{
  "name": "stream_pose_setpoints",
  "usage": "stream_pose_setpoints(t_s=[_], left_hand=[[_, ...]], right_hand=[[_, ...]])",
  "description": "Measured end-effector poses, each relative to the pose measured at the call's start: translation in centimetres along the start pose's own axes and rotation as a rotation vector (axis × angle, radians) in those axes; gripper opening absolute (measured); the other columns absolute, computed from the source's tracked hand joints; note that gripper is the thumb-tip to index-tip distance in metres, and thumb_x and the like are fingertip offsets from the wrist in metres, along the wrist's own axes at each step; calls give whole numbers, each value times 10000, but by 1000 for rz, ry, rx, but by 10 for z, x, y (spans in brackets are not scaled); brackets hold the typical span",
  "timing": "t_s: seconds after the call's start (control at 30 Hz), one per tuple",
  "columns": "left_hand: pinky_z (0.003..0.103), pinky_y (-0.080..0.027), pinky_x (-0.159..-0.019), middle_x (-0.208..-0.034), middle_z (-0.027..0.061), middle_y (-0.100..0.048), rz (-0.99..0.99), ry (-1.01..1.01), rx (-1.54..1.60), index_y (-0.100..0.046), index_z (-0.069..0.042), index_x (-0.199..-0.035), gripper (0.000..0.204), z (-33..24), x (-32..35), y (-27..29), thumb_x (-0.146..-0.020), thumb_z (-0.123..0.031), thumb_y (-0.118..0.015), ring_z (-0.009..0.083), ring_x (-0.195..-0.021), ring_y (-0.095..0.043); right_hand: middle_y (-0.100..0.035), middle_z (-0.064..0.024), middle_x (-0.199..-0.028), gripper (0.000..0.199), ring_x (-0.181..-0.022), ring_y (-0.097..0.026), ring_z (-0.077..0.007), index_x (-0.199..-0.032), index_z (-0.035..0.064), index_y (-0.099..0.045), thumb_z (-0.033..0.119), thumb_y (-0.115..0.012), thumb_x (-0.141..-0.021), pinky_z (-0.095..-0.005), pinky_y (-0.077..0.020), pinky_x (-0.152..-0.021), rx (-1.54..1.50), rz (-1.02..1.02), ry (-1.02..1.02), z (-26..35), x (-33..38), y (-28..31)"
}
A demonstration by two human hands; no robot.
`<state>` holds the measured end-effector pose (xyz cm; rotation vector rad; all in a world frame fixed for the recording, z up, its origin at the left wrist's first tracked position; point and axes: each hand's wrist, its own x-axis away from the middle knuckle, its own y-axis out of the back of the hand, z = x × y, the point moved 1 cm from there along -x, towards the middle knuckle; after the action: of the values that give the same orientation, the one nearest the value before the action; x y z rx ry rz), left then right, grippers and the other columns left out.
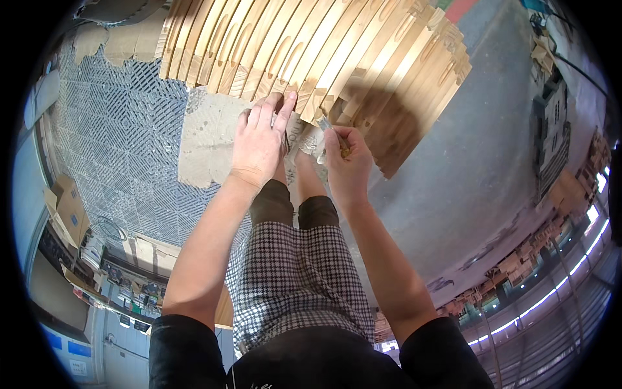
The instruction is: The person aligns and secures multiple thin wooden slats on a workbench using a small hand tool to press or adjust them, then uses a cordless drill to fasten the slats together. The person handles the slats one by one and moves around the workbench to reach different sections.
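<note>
A row of light wooden strips (285,45), set side by side with oval grooves in many of them, fills the top middle. My left hand (258,142) lies against their near ends, fingers stretched out and fingertips touching the wood. Just to the right, my right hand (350,162) is closed around a small tool with a flat grey blade (325,123), perhaps a knife or scraper. The blade's tip is at the end of a strip (316,109). Most of the handle is hidden by my fingers; a bit of yellow shows there.
Cardboard (210,139) lies under the near strips, beside patterned grey matting (120,117). Smooth grey floor (447,214) extends to the right. An open cardboard box (68,211) stands at the left, and stacked wood pieces (518,266) line the far right.
</note>
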<state>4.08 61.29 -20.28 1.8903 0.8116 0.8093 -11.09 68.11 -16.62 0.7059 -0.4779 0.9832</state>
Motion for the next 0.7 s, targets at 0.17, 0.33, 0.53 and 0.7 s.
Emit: stream_pose_setpoints(t_s=[0.17,0.33,0.53,0.7], left_hand=[[407,-403,-1022,-1315,117,-517,30,42,-62,-359,-187,-1575,828,-6,-12,2,-800,-2,-583,288,-1191,-510],[402,-406,-1024,-1317,116,-524,-6,35,-15,-367,-169,-1567,819,-1,-7,0,-795,-14,-592,294,-1193,-519],[417,-407,-1055,-1370,141,-507,-5,96,115,-322,-50,-1557,792,-5,-3,7,-815,-29,-599,288,-1252,-503],[417,-427,-1050,-1315,172,-514,-28,187,120,-284,-2,-1563,833,-6,-13,-4,-794,-5,-602,322,-1216,-510]], right_hand=[[-679,-51,-850,190,-762,-600,-110,-1023,-5,-643,184,-640,-1002,-279,-498,-713,16,7,53,18,0,2],[-664,-41,-826,185,-756,-589,-101,-1006,0,-649,185,-641,-1003,-276,-495,-712,-26,45,5,29,3,0],[-659,-34,-819,170,-757,-587,-100,-998,4,-653,174,-635,-1003,-271,-493,-723,26,18,85,22,1,8],[-669,-38,-831,156,-760,-599,-106,-993,6,-653,161,-636,-997,-276,-500,-730,0,43,125,19,-1,5]])
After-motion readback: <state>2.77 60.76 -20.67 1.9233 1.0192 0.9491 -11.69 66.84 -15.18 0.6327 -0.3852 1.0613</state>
